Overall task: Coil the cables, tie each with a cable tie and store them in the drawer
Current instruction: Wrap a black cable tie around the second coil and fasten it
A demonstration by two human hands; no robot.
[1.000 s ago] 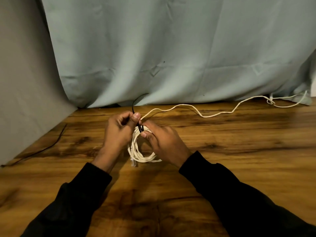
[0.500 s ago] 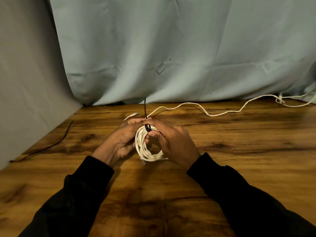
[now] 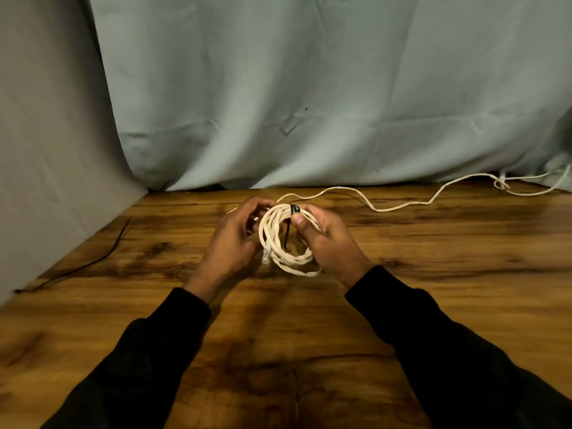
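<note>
A spare black cable tie [image 3: 77,264] lies at the table's [image 3: 433,305] left edge. The left hand [image 3: 230,243], fingers curled, steadies the coiled white cable [image 3: 280,239] above the table; its exact hold is probably hidden. A black tie [image 3: 292,212], upright half a second ago, now hangs inside the loop: cinched. The right hand [image 3: 325,239] pinches coil and tie. A second white cable [image 3: 402,205] awaits coiling.

- Dim, warm light; the wooden table [image 3: 433,274] glows orange-brown with a soft sheen toward 3 o'clock.
- Dark shadows pool under the black sleeves [image 3: 464,351] at 6 o'clock.
- Wide-angle bending curves the table edge toward 9 o'clock.
- Overall softness and grain; the curtain [image 3: 309,88] looks smeared.
</note>
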